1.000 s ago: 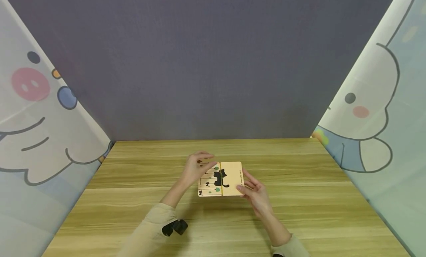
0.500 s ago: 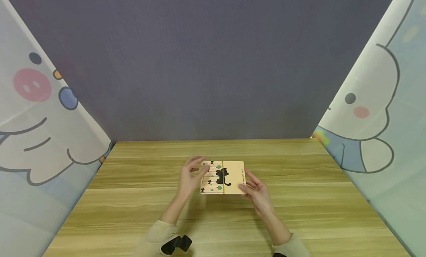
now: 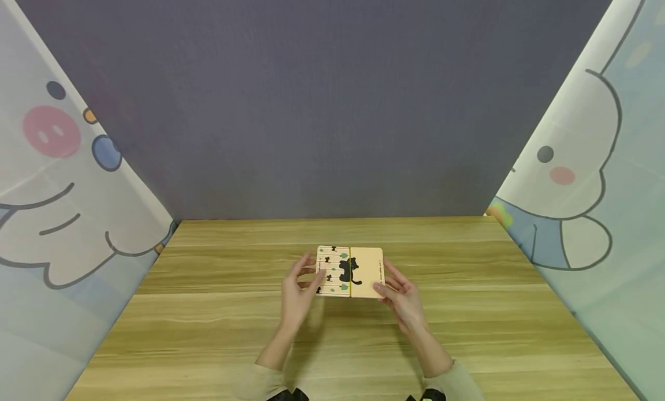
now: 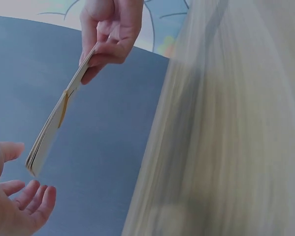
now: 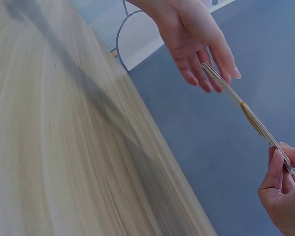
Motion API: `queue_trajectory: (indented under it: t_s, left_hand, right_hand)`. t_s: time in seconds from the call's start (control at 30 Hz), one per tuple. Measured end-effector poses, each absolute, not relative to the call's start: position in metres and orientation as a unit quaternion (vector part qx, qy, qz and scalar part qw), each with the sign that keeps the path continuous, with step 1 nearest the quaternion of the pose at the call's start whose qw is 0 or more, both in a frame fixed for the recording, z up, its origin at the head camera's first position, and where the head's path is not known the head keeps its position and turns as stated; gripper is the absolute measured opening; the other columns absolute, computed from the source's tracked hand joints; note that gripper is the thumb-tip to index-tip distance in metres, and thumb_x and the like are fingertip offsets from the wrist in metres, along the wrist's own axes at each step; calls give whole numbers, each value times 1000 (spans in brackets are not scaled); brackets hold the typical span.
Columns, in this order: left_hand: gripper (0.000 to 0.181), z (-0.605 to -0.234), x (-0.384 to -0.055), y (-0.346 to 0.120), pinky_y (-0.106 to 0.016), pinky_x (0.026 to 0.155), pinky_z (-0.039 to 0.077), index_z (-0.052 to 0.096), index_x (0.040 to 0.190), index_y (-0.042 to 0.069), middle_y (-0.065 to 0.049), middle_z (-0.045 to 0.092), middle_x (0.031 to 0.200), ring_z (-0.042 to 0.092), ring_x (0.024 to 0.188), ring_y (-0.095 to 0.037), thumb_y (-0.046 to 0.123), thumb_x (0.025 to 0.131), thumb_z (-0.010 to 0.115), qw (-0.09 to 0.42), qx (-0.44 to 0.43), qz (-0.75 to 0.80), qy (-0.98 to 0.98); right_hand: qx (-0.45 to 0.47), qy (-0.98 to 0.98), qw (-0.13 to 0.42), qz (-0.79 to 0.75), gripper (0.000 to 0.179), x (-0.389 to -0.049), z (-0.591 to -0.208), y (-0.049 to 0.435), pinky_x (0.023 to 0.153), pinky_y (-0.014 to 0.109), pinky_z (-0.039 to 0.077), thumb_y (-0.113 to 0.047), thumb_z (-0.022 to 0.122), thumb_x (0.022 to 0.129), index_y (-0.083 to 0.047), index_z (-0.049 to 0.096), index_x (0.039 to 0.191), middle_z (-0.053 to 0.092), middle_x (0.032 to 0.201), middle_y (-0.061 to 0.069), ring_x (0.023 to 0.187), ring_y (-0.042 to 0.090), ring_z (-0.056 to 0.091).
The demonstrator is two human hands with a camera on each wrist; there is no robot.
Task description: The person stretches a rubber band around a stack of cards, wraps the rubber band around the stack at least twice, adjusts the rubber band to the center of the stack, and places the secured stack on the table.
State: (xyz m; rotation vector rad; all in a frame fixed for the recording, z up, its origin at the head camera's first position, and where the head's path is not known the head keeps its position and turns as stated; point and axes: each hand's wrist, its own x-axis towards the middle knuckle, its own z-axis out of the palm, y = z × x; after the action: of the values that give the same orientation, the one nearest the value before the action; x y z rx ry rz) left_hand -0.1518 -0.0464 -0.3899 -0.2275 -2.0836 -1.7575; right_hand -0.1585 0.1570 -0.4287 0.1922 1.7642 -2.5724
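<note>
A small cream notebook (image 3: 366, 272) with a black cat and little green plants on its cover is held above the table, a yellow elastic band (image 3: 350, 272) round its middle. My right hand (image 3: 406, 304) pinches its right edge, thumb on the cover and fingers beneath. At the left edge is my left hand (image 3: 298, 291), thumb and fingers spread on either side of it. The left wrist view shows a gap between this left hand (image 4: 19, 196) and the notebook's layered edge (image 4: 39, 147). Seen from the right wrist, the notebook (image 5: 226, 88) is thin and tilted.
The wood-grain table (image 3: 208, 320) lies under both hands, their shadows falling on it. A dark grey panel (image 3: 332, 101) rises behind its far edge. Cartoon-printed curtains hang at the left (image 3: 52, 228) and right (image 3: 582, 308).
My left hand has drawn back from over the notebook's cover to its left edge, thumb and fingers apart. The notebook has shifted slightly right and away from me in my right hand.
</note>
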Motion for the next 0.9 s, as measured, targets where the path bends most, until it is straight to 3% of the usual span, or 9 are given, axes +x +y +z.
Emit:
queue_trajectory:
  t_s: [0.17, 0.3, 0.53, 0.73, 0.8, 0.9]
  left_hand:
    - [41, -400, -151, -41, -22, 59, 49, 47, 117, -14, -25, 56, 101, 55, 85, -35, -4, 80, 61, 180, -50, -658, -730]
    - [37, -420, -159, -40, -21, 55, 48, 51, 114, -13, -21, 57, 100, 56, 81, -30, -2, 80, 62, 193, -47, -663, -721]
    - [37, -434, -170, -40, -17, 52, 47, 54, 112, -11, -19, 59, 97, 56, 74, -21, 0, 78, 65, 202, -37, -655, -727]
    - [35, -419, -168, -38, -17, 51, 47, 53, 106, -18, -27, 58, 90, 56, 70, -33, -11, 74, 64, 198, -37, -659, -725]
    - [35, -420, -170, -38, -17, 51, 47, 53, 105, -18, -28, 57, 89, 55, 69, -35, -13, 73, 64, 196, -35, -660, -725]
    - [34, -432, -181, -39, -15, 51, 47, 55, 105, -17, -26, 58, 88, 56, 69, -31, -12, 72, 65, 194, -32, -653, -731]
  right_hand:
    - [63, 563, 11, -824, 62, -159, -426, 157, 57, 19, 48, 11, 60, 76, -10, 42, 131, 64, 87, 3, 67, 12, 58]
    - [28, 570, 2, -821, 65, -161, -433, 159, 58, 19, 49, 4, 65, 75, -6, 39, 132, 63, 89, 4, 70, 12, 59]
    - [-25, 606, 2, -795, 71, -199, -500, 177, 67, 26, 52, -18, 74, 69, -21, 42, 132, 60, 104, 10, 86, 20, 61]
    - [-22, 642, 15, -766, 83, -216, -511, 182, 68, 32, 52, -38, 79, 56, -23, 45, 130, 58, 105, 16, 86, 25, 60]
    - [-13, 666, 21, -745, 80, -214, -499, 180, 70, 31, 52, -36, 79, 58, -23, 46, 130, 59, 104, 13, 84, 22, 60]
    - [-1, 698, 15, -716, 66, -206, -476, 174, 70, 30, 52, -18, 74, 68, -15, 47, 129, 58, 100, 14, 79, 19, 59]
